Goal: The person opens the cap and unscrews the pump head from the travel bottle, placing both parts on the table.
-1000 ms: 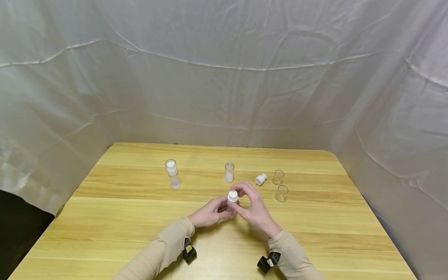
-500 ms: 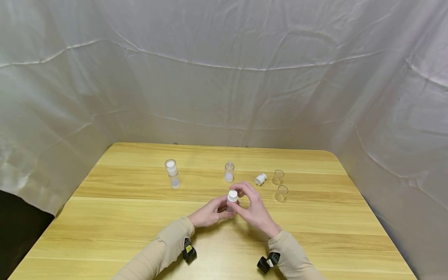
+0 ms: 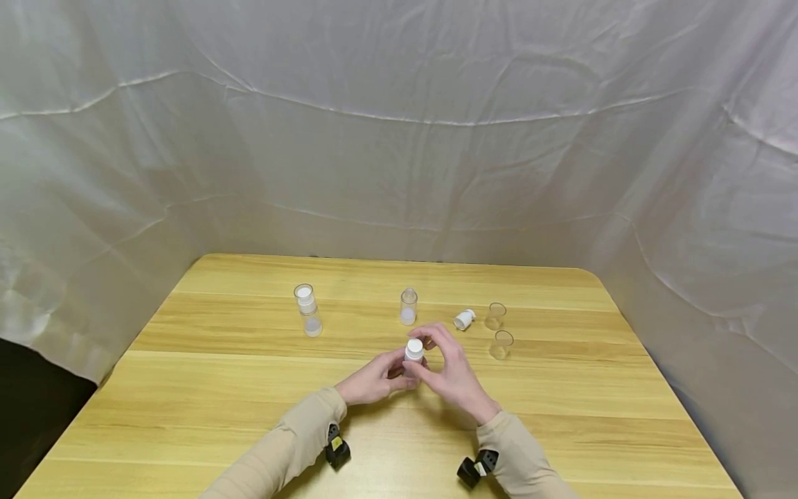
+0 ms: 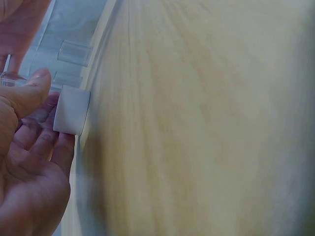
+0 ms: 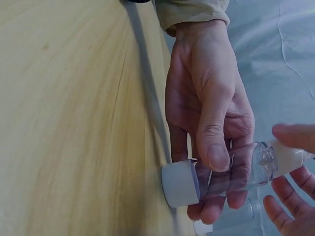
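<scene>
Between both hands, in the head view, a small upright clear bottle with a white pump top [image 3: 414,348] stands at the middle of the table. My left hand [image 3: 373,380] grips its clear body [image 5: 236,169], thumb on the near side. The bottle's white base [image 5: 179,184] is right at the tabletop. With thumb and fingers, my right hand [image 3: 454,378] pinches the white pump part [image 5: 288,158] at the neck. A clear bottle without a pump [image 3: 408,308] stands just behind the hands. To its right lies a loose white pump head [image 3: 464,319].
Two clear caps [image 3: 495,317] stand to the right, one nearer than the other. A bottle with white pump and clear cap [image 3: 307,308] stands at the left. The wooden table [image 3: 218,402] is backed by a pale cloth curtain [image 3: 399,173].
</scene>
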The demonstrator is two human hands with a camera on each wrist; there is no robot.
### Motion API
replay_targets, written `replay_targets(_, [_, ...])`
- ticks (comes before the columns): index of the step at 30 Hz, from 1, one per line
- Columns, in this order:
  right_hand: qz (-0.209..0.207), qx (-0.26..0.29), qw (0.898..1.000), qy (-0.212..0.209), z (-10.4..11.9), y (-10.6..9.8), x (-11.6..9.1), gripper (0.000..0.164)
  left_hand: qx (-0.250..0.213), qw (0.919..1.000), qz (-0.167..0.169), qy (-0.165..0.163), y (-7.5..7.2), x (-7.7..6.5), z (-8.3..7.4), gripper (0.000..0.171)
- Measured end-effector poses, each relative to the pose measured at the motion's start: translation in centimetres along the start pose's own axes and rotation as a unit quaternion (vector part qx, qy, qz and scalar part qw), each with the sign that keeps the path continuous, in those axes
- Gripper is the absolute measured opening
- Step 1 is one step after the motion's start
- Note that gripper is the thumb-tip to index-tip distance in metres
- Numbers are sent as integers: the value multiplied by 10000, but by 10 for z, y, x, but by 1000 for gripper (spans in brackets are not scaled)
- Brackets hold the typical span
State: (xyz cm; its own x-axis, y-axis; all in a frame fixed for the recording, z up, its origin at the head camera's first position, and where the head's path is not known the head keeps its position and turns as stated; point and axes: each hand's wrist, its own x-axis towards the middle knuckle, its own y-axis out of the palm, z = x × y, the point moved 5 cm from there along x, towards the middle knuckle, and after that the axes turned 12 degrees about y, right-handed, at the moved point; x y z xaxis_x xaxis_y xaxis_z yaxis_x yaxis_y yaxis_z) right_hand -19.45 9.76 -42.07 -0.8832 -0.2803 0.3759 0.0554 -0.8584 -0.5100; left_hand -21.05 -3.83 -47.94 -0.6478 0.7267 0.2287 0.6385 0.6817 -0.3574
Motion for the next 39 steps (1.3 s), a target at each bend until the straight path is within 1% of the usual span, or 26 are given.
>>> replay_targets(4, [57, -45, 10000, -31, 1, 0, 0, 38, 11, 10000, 3, -2, 1, 0, 1, 52])
replay_targets(8, [165, -103, 9998, -73, 1, 1, -1, 44, -7, 10000, 20, 36, 1, -1, 1, 53])
replay_targets(12, [126, -142, 9998, -115, 2, 2, -1, 49, -56, 10000, 39, 59, 1, -1, 1, 52])
replay_targets(19, [46, -136, 9999, -68, 2, 0, -2, 46, -47, 9999, 38, 145, 1, 0, 2, 60])
replay_targets(21, [13, -148, 9998, -148, 3, 0, -2, 46, -11, 9999, 50, 165, 1, 1, 1, 61])
replay_targets(27, [-16, -165, 9988, -466, 4, -1, -3, 45, 107, 9998, 28, 161, 0, 0, 0, 58])
replay_targets(33, [94, -176, 9979, -615, 5, 0, -4, 43, 128, 9999, 11, 65, 0, -1, 0, 56])
replay_targets(39, [312, -103, 9980, -533, 5, 1, -5, 42, 47, 10000, 9, 30, 0, -1, 1, 55])
